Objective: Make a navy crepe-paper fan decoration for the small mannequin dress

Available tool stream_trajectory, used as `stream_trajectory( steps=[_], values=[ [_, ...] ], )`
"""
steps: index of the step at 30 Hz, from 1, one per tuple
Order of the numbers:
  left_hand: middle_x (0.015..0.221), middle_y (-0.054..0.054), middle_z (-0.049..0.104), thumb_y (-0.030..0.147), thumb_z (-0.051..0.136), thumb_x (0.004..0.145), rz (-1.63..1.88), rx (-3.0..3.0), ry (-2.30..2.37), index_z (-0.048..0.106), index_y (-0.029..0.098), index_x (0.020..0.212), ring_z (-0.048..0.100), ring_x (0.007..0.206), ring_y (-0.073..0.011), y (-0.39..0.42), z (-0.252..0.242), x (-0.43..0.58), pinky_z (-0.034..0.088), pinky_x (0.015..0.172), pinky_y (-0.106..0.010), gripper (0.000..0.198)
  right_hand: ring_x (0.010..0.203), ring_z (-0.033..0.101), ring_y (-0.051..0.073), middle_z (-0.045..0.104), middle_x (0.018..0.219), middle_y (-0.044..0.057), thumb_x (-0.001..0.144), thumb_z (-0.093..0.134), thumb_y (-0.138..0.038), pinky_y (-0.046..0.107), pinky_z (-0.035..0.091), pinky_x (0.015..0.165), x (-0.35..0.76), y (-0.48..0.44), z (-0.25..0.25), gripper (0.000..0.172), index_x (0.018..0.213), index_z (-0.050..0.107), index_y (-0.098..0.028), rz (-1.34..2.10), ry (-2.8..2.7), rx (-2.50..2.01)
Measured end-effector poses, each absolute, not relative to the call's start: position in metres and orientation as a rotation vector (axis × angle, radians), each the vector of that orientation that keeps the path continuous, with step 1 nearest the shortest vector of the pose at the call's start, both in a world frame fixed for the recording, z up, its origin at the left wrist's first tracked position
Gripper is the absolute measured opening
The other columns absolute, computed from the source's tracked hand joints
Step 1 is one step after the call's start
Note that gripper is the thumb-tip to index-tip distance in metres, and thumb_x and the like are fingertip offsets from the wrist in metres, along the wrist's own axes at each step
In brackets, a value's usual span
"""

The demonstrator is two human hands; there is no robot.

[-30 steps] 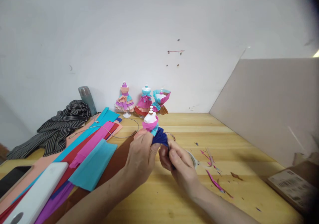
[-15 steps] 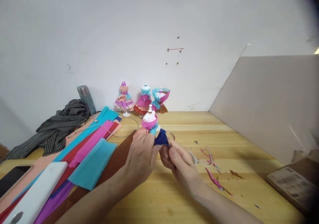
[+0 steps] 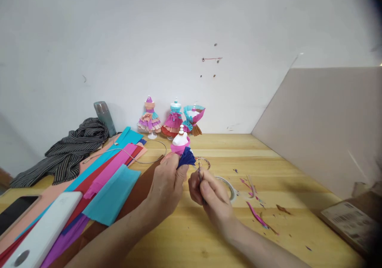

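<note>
My left hand (image 3: 167,178) is closed round a small white dress-form mannequin (image 3: 180,139) wrapped in pink crepe paper. Its thumb and fingers also pinch a fanned piece of dark blue crepe paper (image 3: 187,157) against the form's front. The lower part of the mannequin is hidden by the hand. Just right of the blue paper, my right hand (image 3: 213,190) is closed on a thin dark tool (image 3: 199,172) with a narrow tip pointing up; its exact kind does not show. A small gap parts this hand from the blue paper.
Three small paper-dressed mannequins (image 3: 172,121) stand against the wall. Coloured crepe sheets (image 3: 112,194), a white rectangular object (image 3: 44,230) and a phone (image 3: 16,212) lie left. A tape roll (image 3: 231,190) and paper scraps (image 3: 258,216) lie right, with a cardboard box (image 3: 352,220) beyond.
My right hand has drawn back from the blue paper and turned, bringing the thin tool's tip into view. The blue paper has shifted slightly left and up. More of the tape roll shows.
</note>
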State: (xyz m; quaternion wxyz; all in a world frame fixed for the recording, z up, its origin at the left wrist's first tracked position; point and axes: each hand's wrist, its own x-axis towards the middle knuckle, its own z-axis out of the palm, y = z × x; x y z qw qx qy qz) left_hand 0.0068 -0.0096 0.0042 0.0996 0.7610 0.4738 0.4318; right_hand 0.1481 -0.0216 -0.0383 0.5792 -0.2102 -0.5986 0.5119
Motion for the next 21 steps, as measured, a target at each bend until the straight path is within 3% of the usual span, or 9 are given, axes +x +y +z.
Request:
stream_trajectory(
  steps=[7, 21],
  values=[
    [0.070, -0.004, 0.061, 0.029, 0.032, 0.100, 1.468, 2.498, 1.381, 0.050, 0.021, 0.078, 0.057, 0.064, -0.0203, -0.0065, -0.0001, 0.0066, 0.042, 0.058, -0.030, 0.029, 0.056, 0.030, 0.011, 0.037, 0.066, -0.004, 0.096, 0.049, -0.050, 0.027, 0.024, 0.052, 0.1498, -0.0228, -0.0392, 0.035, 0.080, 0.050, -0.019, 1.170, -1.420, -0.519],
    [0.069, -0.004, 0.064, 0.031, 0.028, 0.102, 1.670, 2.710, 1.305, 0.054, 0.019, 0.086, 0.061, 0.065, -0.0202, -0.0028, -0.0031, 0.0070, 0.046, 0.059, -0.030, 0.033, 0.052, 0.028, 0.009, 0.036, 0.062, -0.006, 0.094, 0.053, -0.054, 0.025, 0.022, 0.048, 0.1488, -0.0231, -0.0338, 0.038, 0.079, 0.050, -0.019, 1.235, -1.387, -0.499]
  ],
)
